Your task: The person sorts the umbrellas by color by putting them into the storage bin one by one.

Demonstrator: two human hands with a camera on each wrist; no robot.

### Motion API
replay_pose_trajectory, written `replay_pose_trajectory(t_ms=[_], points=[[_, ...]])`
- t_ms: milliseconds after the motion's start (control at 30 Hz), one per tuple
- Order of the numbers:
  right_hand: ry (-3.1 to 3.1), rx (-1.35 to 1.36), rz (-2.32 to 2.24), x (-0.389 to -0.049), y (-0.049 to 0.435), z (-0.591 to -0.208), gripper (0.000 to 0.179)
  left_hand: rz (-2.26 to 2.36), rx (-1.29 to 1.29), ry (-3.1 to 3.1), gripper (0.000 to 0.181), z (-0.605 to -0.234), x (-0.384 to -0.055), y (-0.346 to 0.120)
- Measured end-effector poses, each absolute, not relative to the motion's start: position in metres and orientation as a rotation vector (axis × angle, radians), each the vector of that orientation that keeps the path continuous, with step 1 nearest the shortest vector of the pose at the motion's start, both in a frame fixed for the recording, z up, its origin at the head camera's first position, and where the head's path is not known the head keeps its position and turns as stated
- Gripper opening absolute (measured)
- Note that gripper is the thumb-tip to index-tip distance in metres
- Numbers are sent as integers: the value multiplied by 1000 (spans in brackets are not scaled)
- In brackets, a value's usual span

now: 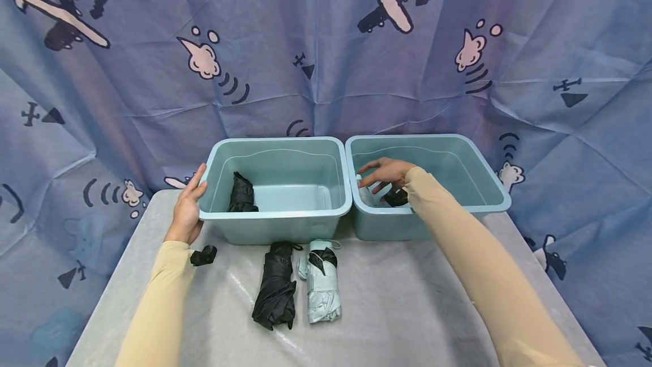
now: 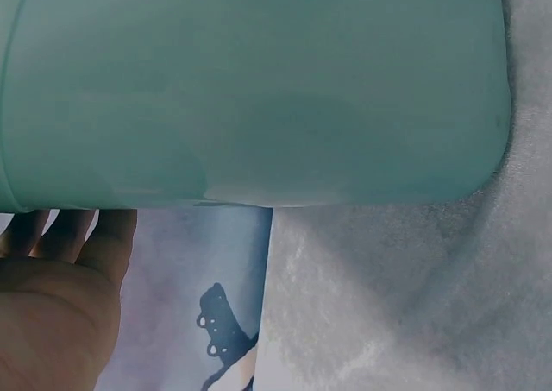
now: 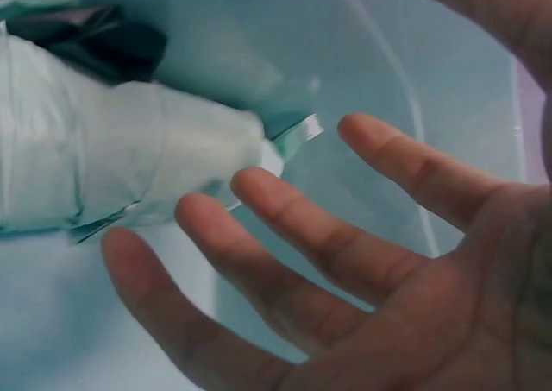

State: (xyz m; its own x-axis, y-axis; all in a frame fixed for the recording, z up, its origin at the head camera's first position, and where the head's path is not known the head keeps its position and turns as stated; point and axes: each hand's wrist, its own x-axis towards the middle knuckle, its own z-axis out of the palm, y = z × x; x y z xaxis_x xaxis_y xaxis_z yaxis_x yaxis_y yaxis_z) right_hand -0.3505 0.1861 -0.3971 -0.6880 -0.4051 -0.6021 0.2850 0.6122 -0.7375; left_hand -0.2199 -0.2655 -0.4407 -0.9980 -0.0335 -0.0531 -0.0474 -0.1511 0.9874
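Observation:
In the head view my left hand rests with extended fingers against the left end of a teal bin. The left wrist view shows those fingers touching the bin's outer wall just below its rim. A folded black umbrella lies inside this bin, at its left end. My right hand reaches into a second teal bin, fingers spread. Close by its fingertips is a folded pale green umbrella with a dark patch beside it. The hand does not grip it; whether a fingertip touches it I cannot tell.
On the grey-covered table, in front of the bins, lie a folded black umbrella and a folded pale green umbrella. The two bins stand side by side. Behind them hangs a blue curtain with airplane prints.

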Motion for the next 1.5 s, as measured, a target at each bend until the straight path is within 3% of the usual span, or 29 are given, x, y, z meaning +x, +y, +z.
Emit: replay_pose_trajectory(t_ms=[467, 867, 1500], points=[[2044, -275, -1290, -326, 191, -357, 81, 2381, -124, 2040, 55, -439, -219, -265], [2076, -481, -1385, -275, 194, -330, 78, 2367, -134, 2054, 55, -440, -219, -264], [1979, -725, -1537, -187, 186, -352, 75, 2385, -86, 2024, 57, -440, -219, -265]])
